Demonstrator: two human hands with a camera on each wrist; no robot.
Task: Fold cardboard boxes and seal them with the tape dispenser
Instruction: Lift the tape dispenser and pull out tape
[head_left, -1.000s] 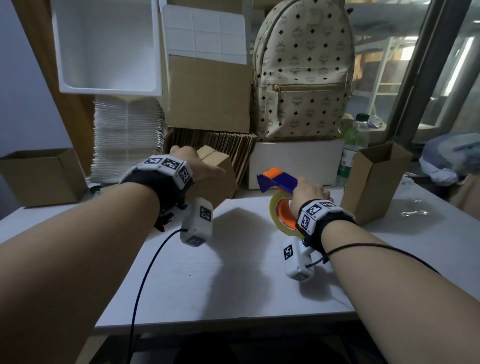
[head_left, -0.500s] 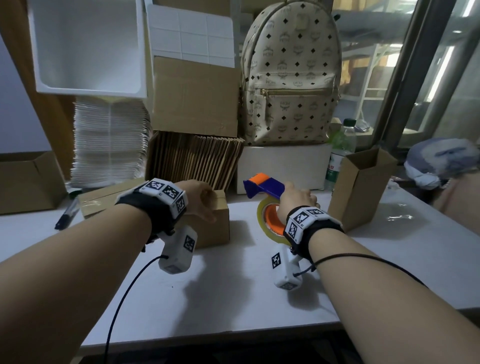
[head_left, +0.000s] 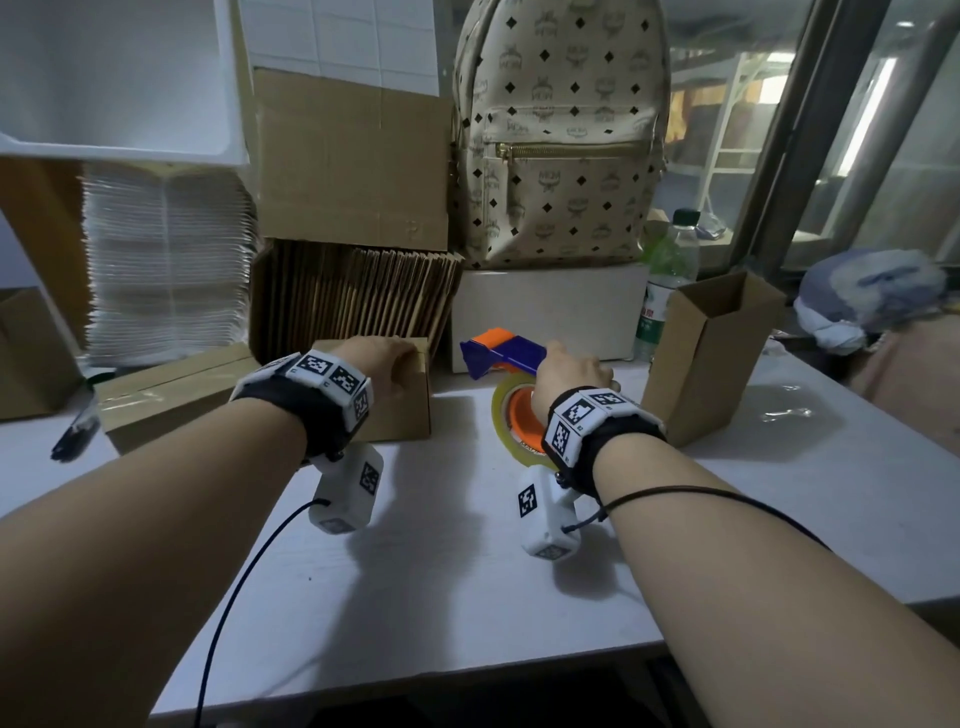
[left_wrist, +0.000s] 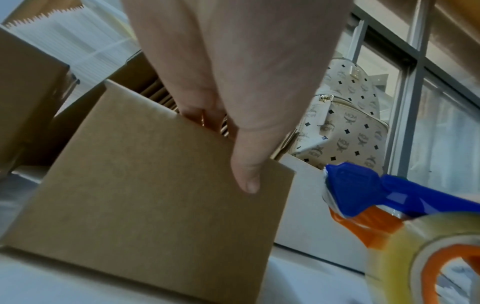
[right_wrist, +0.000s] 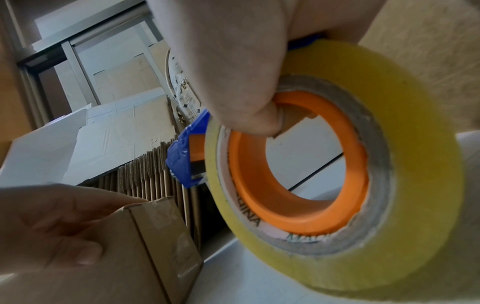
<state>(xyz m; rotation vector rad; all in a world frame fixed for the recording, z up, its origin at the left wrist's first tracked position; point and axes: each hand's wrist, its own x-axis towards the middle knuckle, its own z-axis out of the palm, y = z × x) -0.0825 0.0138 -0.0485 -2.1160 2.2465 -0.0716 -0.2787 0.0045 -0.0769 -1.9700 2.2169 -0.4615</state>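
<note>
A small brown cardboard box (head_left: 400, 405) (left_wrist: 155, 185) (right_wrist: 155, 236) stands on the white table (head_left: 467, 561), its end sealed with clear tape. My left hand (head_left: 384, 364) (left_wrist: 233, 123) grips its top edge, fingers over the far side and thumb on the near face. My right hand (head_left: 566, 369) (right_wrist: 246, 82) holds a blue and orange tape dispenser (head_left: 498, 351) (left_wrist: 363, 191) (right_wrist: 182, 160) with a yellowish tape roll (head_left: 506, 421) (right_wrist: 389, 164), just right of the box. An open-topped box (head_left: 711, 353) stands upright at the right.
A taped long box (head_left: 171, 395) lies left of my left hand, a black marker (head_left: 75, 436) beside it. Behind stand flat cardboard blanks (head_left: 353, 301), a white stack (head_left: 166, 260), a patterned backpack (head_left: 561, 130) on a white box, and a green bottle (head_left: 667, 280).
My left hand has brought the small box down from the air onto the table and keeps its grip. The right hand with the dispenser stayed about where it was.
</note>
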